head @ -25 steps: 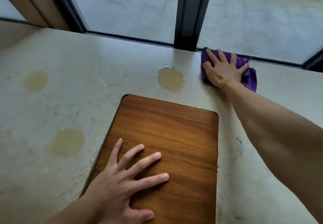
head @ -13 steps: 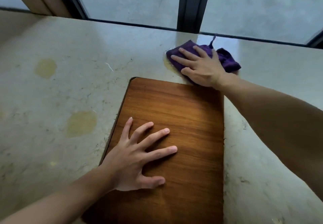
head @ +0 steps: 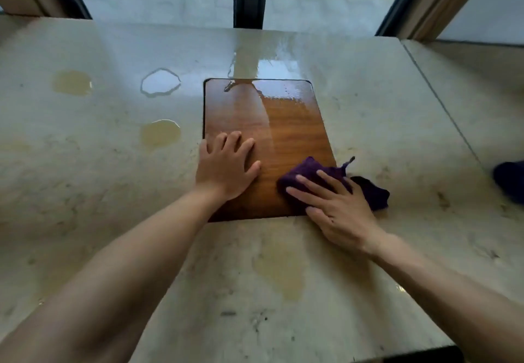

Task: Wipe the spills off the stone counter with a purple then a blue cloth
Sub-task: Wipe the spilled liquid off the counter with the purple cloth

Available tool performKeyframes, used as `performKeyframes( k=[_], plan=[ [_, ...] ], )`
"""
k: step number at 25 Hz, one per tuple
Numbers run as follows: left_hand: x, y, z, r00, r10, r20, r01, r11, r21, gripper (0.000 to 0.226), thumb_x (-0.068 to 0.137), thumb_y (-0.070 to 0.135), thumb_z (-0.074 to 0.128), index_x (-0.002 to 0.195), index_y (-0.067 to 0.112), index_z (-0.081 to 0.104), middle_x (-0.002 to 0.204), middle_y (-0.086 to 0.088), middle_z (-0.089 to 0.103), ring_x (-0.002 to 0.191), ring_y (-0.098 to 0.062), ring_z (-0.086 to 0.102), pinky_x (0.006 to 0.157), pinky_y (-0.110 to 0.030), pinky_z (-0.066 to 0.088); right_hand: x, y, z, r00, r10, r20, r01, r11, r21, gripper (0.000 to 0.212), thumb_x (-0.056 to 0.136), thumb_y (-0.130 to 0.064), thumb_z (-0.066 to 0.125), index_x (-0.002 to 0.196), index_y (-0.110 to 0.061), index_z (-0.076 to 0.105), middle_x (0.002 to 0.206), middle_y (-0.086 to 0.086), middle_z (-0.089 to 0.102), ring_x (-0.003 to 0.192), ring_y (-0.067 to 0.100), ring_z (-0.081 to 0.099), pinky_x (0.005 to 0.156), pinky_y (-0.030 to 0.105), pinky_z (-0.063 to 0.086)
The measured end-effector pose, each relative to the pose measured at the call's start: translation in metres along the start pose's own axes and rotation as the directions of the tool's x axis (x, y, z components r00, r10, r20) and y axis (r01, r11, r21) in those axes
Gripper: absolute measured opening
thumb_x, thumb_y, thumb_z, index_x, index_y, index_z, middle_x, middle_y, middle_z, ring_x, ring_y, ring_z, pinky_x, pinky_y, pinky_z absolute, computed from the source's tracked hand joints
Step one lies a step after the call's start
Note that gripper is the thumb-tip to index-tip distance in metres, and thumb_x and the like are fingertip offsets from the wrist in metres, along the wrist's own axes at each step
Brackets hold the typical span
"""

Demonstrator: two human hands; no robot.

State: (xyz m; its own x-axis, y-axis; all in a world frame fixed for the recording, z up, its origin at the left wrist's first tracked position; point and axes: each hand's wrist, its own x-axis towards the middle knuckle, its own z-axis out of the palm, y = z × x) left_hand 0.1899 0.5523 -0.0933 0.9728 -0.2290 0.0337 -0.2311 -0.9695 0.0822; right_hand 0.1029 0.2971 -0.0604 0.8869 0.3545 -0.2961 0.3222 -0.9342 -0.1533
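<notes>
Stone counter (head: 368,113), left hand (head: 224,170) fingers spread flat on board (head: 289,124), right hand (head: 337,209) fingers splayed over purple cloth (head: 374,195)

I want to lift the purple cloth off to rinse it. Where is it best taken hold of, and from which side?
Probably the bunched right end of the purple cloth, taken from above and the right. That part lies loose on the stone counter, clear of the right hand pressing the rest against the wooden board, and its raised folds give the fingers something to pinch.
</notes>
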Motion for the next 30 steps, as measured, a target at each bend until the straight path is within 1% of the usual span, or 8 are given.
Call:
performKeyframes(
  k=[3,6,10,14,19,23,27,30],
  plan=[
    [-0.026,-0.026,-0.008,0.998,0.049,0.032,-0.049,0.999,-0.011,0.059,0.095,0.063,0.032,0.147,0.034,0.037,0.156,-0.002,0.033,0.144,-0.028,0.028,0.114,-0.060,0.021,-0.090,-0.044,0.035,0.994,0.072,-0.082,-0.069,0.997,0.031,0.050,0.099,-0.051,0.017,0.147,-0.064,0.015,0.160,-0.026,0.018,0.152,0.015,0.016,0.116,0.050,0.013],
    [-0.034,-0.054,-0.014,0.998,-0.007,0.055,0.012,0.996,-0.090,0.058,0.096,0.061,0.034,0.146,0.033,0.037,0.157,-0.004,0.032,0.143,-0.030,0.028,0.112,-0.063,0.022,-0.165,-0.096,0.070,0.962,0.175,-0.208,-0.173,0.985,0.026,0.054,0.097,-0.044,0.034,0.150,-0.053,0.029,0.158,-0.019,0.034,0.146,0.020,0.033,0.106,0.051,0.029],
    [-0.029,-0.088,-0.012,0.999,0.038,0.007,-0.038,0.999,-0.028,0.072,0.087,0.068,0.020,0.147,0.033,0.038,0.157,-0.005,0.033,0.142,-0.031,0.029,0.109,-0.069,0.023,-0.186,-0.167,0.098,0.957,0.199,-0.209,-0.198,0.980,0.025,0.056,0.091,-0.048,0.041,0.146,-0.047,0.043,0.155,-0.014,0.041,0.141,0.024,0.039,0.095,0.055,0.040],
    [-0.026,-0.099,-0.002,0.998,0.061,0.035,-0.059,0.997,-0.054,0.072,0.088,0.071,0.016,0.151,0.038,0.031,0.162,-0.002,0.024,0.150,-0.029,0.016,0.112,-0.075,0.009,-0.099,-0.171,0.085,0.915,0.352,-0.198,-0.335,0.935,0.116,0.056,0.097,-0.049,0.033,0.152,-0.050,0.025,0.161,-0.016,0.028,0.150,0.027,0.024,0.108,0.068,0.020],
    [-0.028,-0.100,0.001,0.998,0.059,0.007,-0.058,0.998,-0.020,0.069,0.089,0.069,0.026,0.148,0.036,0.040,0.157,-0.004,0.034,0.148,-0.033,0.023,0.108,-0.080,0.016,0.027,-0.140,0.045,0.904,0.379,-0.199,-0.356,0.924,0.140,0.055,0.100,-0.052,0.016,0.154,-0.053,0.006,0.166,-0.017,0.007,0.154,0.029,-0.005,0.110,0.074,-0.007],
    [-0.028,-0.098,0.000,1.000,0.010,0.021,-0.011,1.000,0.013,0.068,0.088,0.070,0.031,0.147,0.037,0.042,0.158,-0.006,0.034,0.147,-0.038,0.025,0.108,-0.078,0.018,0.136,-0.095,0.004,0.852,0.423,-0.309,-0.389,0.906,0.169,0.054,0.100,-0.050,0.015,0.153,-0.051,0.019,0.165,-0.010,0.020,0.153,0.034,0.011,0.109,0.079,0.002],
    [-0.028,-0.099,-0.003,0.999,0.012,0.051,-0.013,1.000,0.022,0.067,0.090,0.068,0.037,0.149,0.037,0.042,0.161,-0.005,0.033,0.150,-0.038,0.025,0.109,-0.078,0.019,0.259,-0.044,-0.044,0.880,0.433,-0.197,-0.388,0.893,0.229,0.054,0.100,-0.051,0.015,0.154,-0.053,0.006,0.167,-0.015,0.002,0.154,0.030,-0.007,0.108,0.077,-0.010],
    [-0.028,-0.097,-0.003,0.999,0.024,0.045,-0.024,1.000,0.000,0.069,0.085,0.067,0.047,0.146,0.035,0.050,0.160,-0.006,0.037,0.149,-0.039,0.028,0.108,-0.078,0.021,0.347,-0.012,-0.082,0.889,0.417,-0.188,-0.371,0.898,0.237,0.055,0.101,-0.052,0.015,0.155,-0.051,0.007,0.168,-0.012,0.001,0.154,0.031,-0.008,0.107,0.078,-0.012]
  ],
)
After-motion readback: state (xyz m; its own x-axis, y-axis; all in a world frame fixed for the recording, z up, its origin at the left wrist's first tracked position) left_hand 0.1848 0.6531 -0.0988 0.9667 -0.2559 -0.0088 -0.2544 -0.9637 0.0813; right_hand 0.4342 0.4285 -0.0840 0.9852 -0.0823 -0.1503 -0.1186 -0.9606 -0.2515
